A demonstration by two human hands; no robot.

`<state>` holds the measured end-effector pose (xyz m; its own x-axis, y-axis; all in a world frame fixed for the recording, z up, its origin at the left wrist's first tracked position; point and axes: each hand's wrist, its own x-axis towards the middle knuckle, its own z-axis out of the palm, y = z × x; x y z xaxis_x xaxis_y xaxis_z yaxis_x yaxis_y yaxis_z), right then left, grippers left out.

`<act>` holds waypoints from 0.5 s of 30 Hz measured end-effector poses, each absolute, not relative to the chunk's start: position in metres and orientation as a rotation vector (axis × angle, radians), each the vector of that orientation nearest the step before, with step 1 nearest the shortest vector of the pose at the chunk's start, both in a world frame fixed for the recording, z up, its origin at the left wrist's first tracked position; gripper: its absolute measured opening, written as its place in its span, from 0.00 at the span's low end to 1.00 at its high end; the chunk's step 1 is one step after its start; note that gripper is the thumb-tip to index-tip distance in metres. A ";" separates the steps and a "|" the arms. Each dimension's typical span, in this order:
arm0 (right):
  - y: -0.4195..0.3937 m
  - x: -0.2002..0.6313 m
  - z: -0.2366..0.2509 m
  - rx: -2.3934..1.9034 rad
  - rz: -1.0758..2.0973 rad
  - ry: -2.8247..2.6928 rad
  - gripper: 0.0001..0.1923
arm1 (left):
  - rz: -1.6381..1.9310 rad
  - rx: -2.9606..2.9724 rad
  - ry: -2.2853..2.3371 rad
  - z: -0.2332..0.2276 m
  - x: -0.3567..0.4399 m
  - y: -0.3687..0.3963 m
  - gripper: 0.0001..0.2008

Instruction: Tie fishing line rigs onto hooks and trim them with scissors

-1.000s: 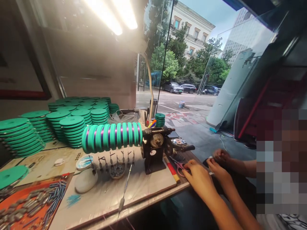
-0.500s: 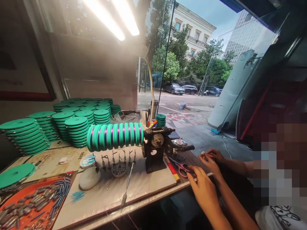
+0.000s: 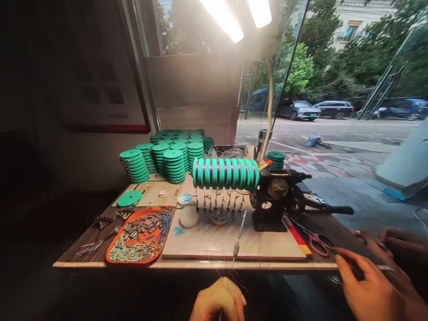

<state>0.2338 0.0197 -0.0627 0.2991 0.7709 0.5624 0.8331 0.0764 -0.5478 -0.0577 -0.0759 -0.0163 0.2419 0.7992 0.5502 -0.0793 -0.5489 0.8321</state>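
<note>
My left hand (image 3: 218, 304) is low in front of the table edge, its fingers curled shut around a fine line (image 3: 230, 276) that runs up toward a thin metal tool (image 3: 239, 236) on the white board (image 3: 267, 247). My right hand (image 3: 368, 290) is at the table's right front, fingers apart, holding nothing. Its fingertips lie just right of the red-handled scissors (image 3: 314, 240). A black hand-crank winder (image 3: 274, 198) carries a row of green spools (image 3: 225, 173) wound with purple line.
Stacks of green spools (image 3: 167, 160) fill the back left. An orange tray (image 3: 140, 236) of small metal and blue pieces sits front left. Another person's blurred hands (image 3: 394, 243) are at the right edge. A lamp (image 3: 234, 18) shines overhead; glass faces the street.
The view has swung left and pulled back. My left hand dropped from the scissors area to below the table's front edge. My right hand now lies beside the scissors.
</note>
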 end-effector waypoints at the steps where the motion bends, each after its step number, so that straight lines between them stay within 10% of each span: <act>1: 0.019 0.234 -0.062 -1.693 -0.109 -1.481 0.18 | 1.409 1.712 0.657 -0.017 -0.057 -0.077 0.23; 15: 0.022 0.232 -0.066 -1.597 -0.127 -1.455 0.17 | 1.412 1.797 0.670 -0.018 -0.056 -0.077 0.22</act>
